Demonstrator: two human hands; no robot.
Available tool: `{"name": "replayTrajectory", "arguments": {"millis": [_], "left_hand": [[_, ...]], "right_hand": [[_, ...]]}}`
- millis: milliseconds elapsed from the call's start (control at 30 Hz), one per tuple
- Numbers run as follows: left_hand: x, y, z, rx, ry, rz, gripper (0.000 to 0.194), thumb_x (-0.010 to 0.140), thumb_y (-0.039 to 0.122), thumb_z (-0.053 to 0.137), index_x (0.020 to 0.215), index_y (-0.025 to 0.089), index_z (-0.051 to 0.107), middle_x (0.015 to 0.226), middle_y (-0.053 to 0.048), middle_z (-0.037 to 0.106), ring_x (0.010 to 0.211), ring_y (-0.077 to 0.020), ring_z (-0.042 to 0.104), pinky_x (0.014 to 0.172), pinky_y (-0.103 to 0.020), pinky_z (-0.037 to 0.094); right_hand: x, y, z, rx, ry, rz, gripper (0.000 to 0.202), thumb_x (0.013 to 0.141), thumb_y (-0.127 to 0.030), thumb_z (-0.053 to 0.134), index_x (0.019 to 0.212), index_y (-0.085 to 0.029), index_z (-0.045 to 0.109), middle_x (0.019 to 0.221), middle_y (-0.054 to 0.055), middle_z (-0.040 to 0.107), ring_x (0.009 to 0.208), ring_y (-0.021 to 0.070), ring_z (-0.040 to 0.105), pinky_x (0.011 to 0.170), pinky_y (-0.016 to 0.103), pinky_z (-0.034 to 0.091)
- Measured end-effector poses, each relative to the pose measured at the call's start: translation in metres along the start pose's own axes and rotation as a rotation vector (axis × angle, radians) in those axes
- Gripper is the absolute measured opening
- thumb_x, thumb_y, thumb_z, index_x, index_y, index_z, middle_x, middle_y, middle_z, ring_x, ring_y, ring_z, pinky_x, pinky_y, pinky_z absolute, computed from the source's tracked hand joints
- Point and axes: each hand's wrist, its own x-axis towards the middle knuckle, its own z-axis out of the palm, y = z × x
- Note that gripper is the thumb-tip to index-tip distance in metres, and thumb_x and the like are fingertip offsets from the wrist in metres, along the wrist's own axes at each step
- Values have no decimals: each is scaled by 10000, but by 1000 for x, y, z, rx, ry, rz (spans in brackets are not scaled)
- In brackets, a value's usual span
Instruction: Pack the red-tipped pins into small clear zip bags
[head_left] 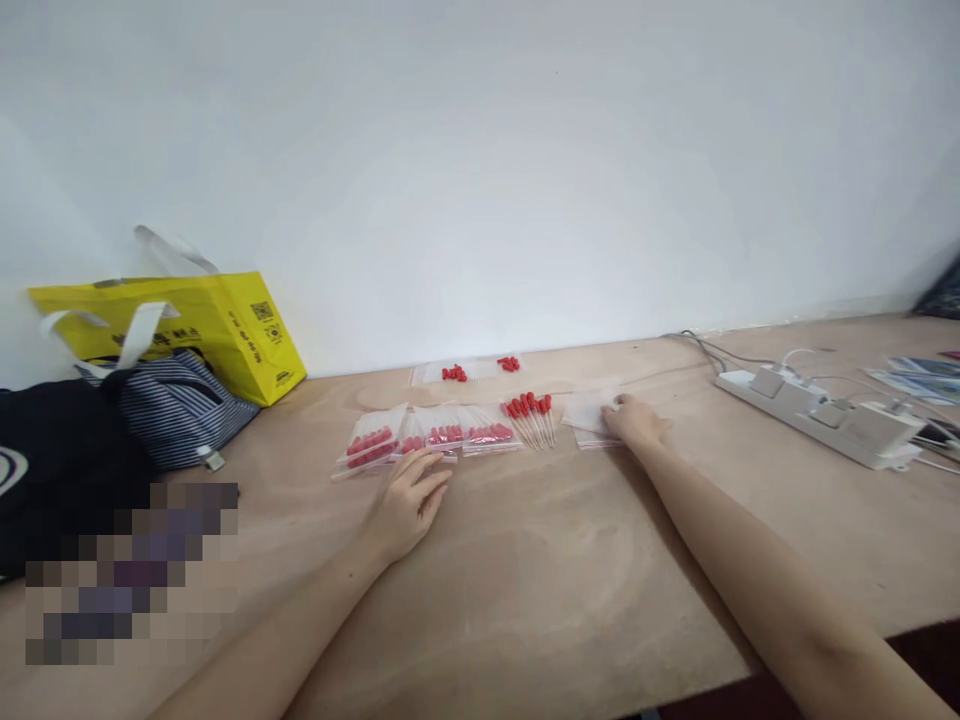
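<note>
The right hand [634, 420] rests on a stack of empty clear bags [592, 412], fingertips pressing its near corner; whether they pinch a bag, I cannot tell. The left hand [409, 500] lies flat and open on the table [525, 580], fingertips just touching the nearest filled bags [431, 435]. Between the two hands, a loose bunch of red-capped sticks [531, 415] lies unbagged. Beyond the fingers, near the wall, another bag [480, 372] holds a few red pieces. By my judgement several bags are packed, while one bunch and the empty bags are left. A power strip [817, 415] sits well right; a yellow bag [225, 325] well left.
</note>
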Motion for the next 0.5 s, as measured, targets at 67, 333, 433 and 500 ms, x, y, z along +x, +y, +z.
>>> {"name": "replayTrajectory", "arguments": {"millis": [67, 333, 433, 500], "left_hand": [[0, 0, 1, -6, -2, -1, 197, 837, 176, 440, 877, 160, 632, 1025, -117, 593, 1023, -247, 518, 875, -462, 432], [2, -1, -3, -10, -8, -9, 205, 837, 205, 445, 993, 199, 578, 1087, -90, 565, 1072, -243, 487, 919, -476, 398], [5, 3, -9, -21, 65, -59, 315, 849, 216, 427, 1162, 200, 460, 1130, -92, 536, 1096, -238, 466, 943, -452, 383], [7, 6, -12, -34, 143, -88, 347, 859, 204, 399, 1205, 181, 408, 1137, -101, 526, 1101, -238, 458, 944, -437, 382]], "right_hand": [[-4, 0, -1, 15, 42, -1, 281, 785, -312, 416, 924, -221, 642, 907, 112, 626, 897, 262, 547, 815, 468, 286], [-31, -22, -17, 329, 454, -508, 265, 813, -209, 367, 895, -177, 617, 1048, 117, 567, 973, 222, 486, 857, 397, 302], [-75, -36, -16, 385, 424, -1027, 216, 794, -164, 392, 833, -186, 603, 1012, 104, 585, 947, 210, 503, 842, 380, 355], [-113, -41, -13, 275, 287, -1367, 203, 785, -137, 404, 816, -194, 596, 995, 78, 602, 948, 208, 510, 896, 409, 328]]}}
